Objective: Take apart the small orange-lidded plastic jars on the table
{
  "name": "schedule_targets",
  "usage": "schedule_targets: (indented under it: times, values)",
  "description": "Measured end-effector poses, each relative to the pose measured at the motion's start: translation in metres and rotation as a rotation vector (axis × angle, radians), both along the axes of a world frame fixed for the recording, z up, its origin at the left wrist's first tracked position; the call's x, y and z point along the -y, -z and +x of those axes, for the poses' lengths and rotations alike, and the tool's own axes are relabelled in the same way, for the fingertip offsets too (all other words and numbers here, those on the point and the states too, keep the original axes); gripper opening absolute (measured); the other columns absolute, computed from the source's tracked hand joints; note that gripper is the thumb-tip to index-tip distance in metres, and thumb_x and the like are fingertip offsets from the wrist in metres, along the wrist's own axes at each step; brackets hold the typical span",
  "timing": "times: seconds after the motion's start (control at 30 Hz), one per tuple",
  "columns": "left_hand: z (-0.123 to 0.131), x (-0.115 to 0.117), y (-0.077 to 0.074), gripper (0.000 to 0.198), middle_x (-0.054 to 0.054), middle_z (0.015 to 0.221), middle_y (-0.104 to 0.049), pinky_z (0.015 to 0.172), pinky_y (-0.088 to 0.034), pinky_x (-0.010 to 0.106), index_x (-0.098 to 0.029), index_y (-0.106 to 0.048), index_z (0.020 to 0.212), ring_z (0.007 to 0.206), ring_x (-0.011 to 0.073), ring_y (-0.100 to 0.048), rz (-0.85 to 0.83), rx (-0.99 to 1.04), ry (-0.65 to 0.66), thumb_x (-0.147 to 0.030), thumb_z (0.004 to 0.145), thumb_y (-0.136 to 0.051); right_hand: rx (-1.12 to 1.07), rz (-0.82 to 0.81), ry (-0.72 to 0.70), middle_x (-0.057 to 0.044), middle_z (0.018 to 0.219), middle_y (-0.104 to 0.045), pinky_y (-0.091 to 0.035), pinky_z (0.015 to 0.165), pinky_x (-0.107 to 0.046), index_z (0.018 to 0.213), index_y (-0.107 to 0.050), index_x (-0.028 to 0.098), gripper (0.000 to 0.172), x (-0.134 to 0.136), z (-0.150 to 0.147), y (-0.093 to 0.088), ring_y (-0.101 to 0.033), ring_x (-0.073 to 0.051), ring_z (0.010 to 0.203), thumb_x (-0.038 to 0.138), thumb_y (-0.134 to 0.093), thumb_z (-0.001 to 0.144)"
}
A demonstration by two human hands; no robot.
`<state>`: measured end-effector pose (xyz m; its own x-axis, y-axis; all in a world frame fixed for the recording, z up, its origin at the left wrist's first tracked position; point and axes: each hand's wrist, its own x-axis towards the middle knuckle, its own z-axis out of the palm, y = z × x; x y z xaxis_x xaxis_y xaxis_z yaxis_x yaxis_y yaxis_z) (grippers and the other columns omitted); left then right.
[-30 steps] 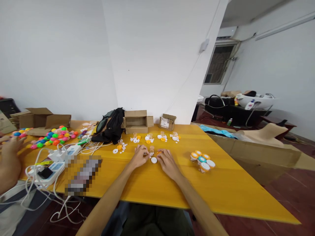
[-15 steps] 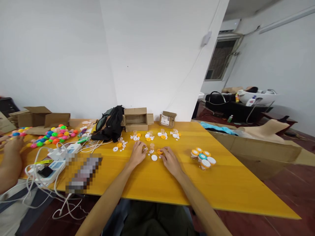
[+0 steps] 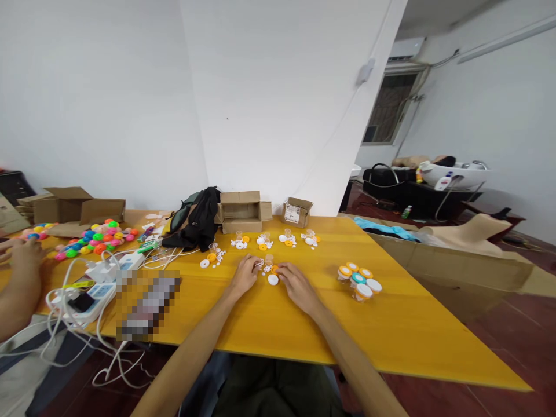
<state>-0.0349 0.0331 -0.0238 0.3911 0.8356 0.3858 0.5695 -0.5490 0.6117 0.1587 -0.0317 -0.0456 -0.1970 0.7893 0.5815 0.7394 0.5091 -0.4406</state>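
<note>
My left hand rests at the left of a small group of parts, its fingertips closed at a small white piece. On the other side my right hand has its thumb and finger at the edge of an orange ring. Between the hands lie a white disc and small white parts, with a clear cup just behind. Several similar groups of cups, discs and rings stand farther back. Assembled cups with orange and teal rims stand to the right.
Cardboard boxes and a black bag stand along the wall. Colourful balls, a power strip with cables and a blurred phone-like object are at left. Another person's hand is at the far left.
The orange ring has moved left, closer to the cup, with my right hand beside it. My left hand has shifted only slightly.
</note>
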Motion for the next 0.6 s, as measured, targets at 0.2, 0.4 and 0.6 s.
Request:
schedule_targets:
  times: [0.2,0.4,0.6]
  values:
    - [0.001,0.001,-0.001,0.028,0.004,0.091,-0.064,0.085,-0.052,0.035,-0.022,-0.069,0.096,0.087,0.0193,-0.061,-0.016,0.019,0.004,-0.004,0.083,-0.051,0.051,0.018,-0.006,-0.008,0.116,-0.063,-0.053,0.093,-0.044,0.102,-0.068,0.027,0.025,0.007,-0.003,-0.008,-0.062,-0.024,0.104,0.015,-0.05,0.091]
    - [0.004,0.01,-0.009,0.024,0.005,0.092,-0.062,0.089,-0.049,0.037,-0.021,-0.068,0.089,0.094,0.0213,-0.059,0.027,-0.001,0.036,-0.006,0.083,-0.05,0.094,0.066,-0.039,-0.009,0.113,-0.062,-0.052,0.09,-0.043,0.097,-0.07,0.026,0.026,0.011,-0.004,-0.015,-0.06,-0.025,0.103,0.013,-0.048,0.092]
    - [0.005,0.025,-0.02,0.02,0.005,0.102,-0.059,0.093,-0.044,0.038,-0.023,-0.066,0.093,0.099,0.0234,-0.053,0.108,-0.125,0.2,-0.012,0.077,-0.059,0.09,0.076,-0.067,-0.009,0.112,-0.063,-0.051,0.09,-0.042,0.094,-0.069,0.026,0.026,0.011,-0.004,-0.016,-0.059,-0.024,0.103,0.011,-0.048,0.092]
